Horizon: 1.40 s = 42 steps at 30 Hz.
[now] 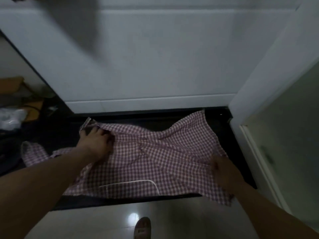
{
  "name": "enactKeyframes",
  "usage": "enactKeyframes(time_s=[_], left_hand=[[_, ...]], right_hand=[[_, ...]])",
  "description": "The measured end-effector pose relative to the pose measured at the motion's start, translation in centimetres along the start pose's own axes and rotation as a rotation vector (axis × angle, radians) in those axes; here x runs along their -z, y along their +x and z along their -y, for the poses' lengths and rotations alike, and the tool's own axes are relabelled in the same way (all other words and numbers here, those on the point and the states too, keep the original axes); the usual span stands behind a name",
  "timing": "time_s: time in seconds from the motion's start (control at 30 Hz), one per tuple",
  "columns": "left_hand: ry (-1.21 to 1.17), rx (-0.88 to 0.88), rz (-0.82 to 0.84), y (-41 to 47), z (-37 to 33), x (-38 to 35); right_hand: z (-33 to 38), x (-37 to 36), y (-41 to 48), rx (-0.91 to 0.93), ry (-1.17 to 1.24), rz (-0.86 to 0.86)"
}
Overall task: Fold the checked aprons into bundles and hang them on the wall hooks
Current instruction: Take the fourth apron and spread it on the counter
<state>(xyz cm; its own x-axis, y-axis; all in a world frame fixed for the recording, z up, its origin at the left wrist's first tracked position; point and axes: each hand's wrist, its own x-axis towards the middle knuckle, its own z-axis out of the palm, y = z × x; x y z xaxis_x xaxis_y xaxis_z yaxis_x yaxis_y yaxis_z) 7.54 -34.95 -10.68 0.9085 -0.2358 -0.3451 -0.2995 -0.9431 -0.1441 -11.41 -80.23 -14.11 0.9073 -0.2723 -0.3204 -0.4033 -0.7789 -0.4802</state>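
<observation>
Dim corner, white tiled wall, black worktop (241, 152) below it. Apron (148, 157) lies spread flat across the worktop, probably so it can be squared before folding. My left hand (96, 144) is closed on its far-left edge; right hand (222, 171) pinches the right edge, pulling it taut. No hooks in view. Cardboard (12, 85) at left.

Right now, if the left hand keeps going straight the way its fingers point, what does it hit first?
The left hand points away, toward the wall. First comes the far edge of the checked apron, then bare black counter, then the white wall. Depth is uncertain.
</observation>
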Motion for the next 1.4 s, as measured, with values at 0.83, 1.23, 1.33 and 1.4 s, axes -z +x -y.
enactKeyframes(time_s=[0.83,1.23,1.33,1.4], left_hand=[[0.072,-0.620,-0.254,-2.2,4.3,3.5],[-0.713,-0.256,0.116,-8.8,5.7,11.3],[-0.724,-0.093,-0.156,-6.8,6.1,12.6],[-0.593,-0.019,-0.289,-4.6,5.0,12.2]], right_hand=[[-0.7,0.8,2.0,0.216,-0.391,0.310],[6.8,17.1,1.3,0.067,-0.005,0.576],[9.6,19.6,4.1,0.080,0.087,0.142],[11.2,19.3,6.3,0.077,0.031,-0.037]])
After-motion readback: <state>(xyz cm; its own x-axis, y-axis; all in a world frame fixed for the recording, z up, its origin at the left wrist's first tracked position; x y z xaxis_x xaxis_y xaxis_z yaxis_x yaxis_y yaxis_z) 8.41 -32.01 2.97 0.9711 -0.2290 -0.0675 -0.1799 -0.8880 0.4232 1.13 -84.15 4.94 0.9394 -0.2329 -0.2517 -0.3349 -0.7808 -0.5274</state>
